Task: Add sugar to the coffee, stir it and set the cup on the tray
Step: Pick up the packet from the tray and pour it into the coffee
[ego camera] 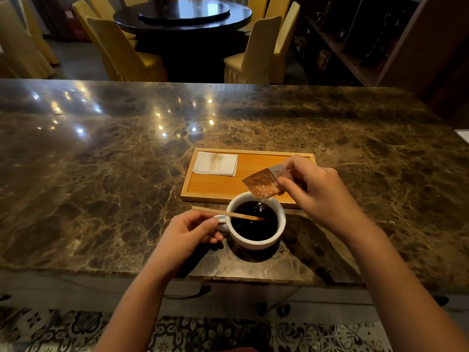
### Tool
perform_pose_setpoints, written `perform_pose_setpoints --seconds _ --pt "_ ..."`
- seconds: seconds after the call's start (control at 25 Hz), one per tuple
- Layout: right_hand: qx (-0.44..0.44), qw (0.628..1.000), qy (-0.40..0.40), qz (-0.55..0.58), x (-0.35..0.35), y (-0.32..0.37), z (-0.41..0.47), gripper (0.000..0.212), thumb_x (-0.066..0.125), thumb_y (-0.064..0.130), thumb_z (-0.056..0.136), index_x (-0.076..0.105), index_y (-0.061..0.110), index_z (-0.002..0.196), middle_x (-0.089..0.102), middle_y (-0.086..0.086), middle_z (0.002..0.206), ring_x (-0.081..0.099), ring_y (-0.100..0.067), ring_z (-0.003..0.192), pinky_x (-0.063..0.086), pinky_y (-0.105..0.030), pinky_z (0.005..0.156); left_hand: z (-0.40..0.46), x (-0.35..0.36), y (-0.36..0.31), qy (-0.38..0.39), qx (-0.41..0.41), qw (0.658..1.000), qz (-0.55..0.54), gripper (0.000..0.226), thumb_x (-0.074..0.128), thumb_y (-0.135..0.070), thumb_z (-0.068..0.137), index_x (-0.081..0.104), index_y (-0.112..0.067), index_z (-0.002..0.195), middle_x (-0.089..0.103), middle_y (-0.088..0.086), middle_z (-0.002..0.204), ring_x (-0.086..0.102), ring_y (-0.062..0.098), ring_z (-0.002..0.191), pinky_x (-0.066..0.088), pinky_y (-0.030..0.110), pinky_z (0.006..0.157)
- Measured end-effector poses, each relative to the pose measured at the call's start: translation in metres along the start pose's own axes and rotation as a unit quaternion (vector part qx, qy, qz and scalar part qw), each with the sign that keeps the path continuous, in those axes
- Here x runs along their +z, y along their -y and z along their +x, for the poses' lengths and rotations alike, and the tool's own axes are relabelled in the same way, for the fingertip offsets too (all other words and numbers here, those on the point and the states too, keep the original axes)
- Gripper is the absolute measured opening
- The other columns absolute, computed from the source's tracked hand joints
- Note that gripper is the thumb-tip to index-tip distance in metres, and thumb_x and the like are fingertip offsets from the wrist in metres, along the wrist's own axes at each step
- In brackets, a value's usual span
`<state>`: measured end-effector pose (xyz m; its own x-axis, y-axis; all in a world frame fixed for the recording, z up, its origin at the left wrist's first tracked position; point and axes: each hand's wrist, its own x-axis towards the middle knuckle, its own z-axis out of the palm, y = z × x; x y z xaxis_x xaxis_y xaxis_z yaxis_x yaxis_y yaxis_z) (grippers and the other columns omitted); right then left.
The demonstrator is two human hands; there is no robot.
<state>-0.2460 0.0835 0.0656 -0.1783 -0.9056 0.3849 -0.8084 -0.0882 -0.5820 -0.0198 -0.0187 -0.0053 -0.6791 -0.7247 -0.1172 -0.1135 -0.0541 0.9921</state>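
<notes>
A white cup (256,243) of dark coffee stands on the marble counter, just in front of the wooden tray (228,185). A wooden stir stick (223,212) lies across the cup's left rim with its tip in the coffee. My left hand (189,233) grips the cup's handle on the left side. My right hand (317,190) pinches a brown sugar packet (264,182) and holds it tilted, its lower corner just above the cup's far rim.
A folded white napkin (215,163) lies in the tray's far left corner. The marble counter (101,161) stretches wide on both sides. Beyond it stand yellow-covered chairs (121,52) and a dark round table (182,13). Shelving rises at the right.
</notes>
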Motion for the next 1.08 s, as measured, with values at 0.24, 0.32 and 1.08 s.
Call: perform_pose_setpoints --seconds 0.24,0.32,1.08 --pt "0.001 0.999 0.014 0.031 0.002 -0.001 0.000 0.015 0.061 0.014 0.086 0.056 0.018 0.100 0.064 0.008 0.078 0.060 -0.001 0.072 0.045 -0.010 0.056 0.000 -0.001 0.000 0.005 0.000 1.000 -0.012 0.022 0.058 -0.022 0.079 0.067 -0.015 0.097 0.075 0.001 0.078 0.069 0.011 0.068 0.055 0.016 0.061" --pt "0.038 0.996 0.001 0.080 0.003 -0.003 -0.001 0.025 0.060 0.014 0.087 0.053 0.024 0.110 0.065 0.007 0.076 0.063 -0.005 0.065 0.049 -0.014 0.056 0.000 -0.001 -0.001 0.006 -0.001 1.000 -0.016 0.026 0.058 -0.025 0.076 0.067 -0.015 0.097 0.075 0.001 0.078 0.069 0.011 0.068 0.055 0.016 0.061" --pt "0.351 0.839 -0.287 0.302 0.009 -0.052 -0.001 0.008 0.066 0.010 0.083 0.063 0.017 0.079 0.071 0.003 0.066 0.064 0.001 0.052 0.049 -0.013 0.046 0.000 0.000 0.000 0.008 -0.003 1.000 -0.026 0.027 0.060 -0.027 0.074 0.068 -0.015 0.097 0.075 0.004 0.079 0.070 0.013 0.069 0.057 0.018 0.062"
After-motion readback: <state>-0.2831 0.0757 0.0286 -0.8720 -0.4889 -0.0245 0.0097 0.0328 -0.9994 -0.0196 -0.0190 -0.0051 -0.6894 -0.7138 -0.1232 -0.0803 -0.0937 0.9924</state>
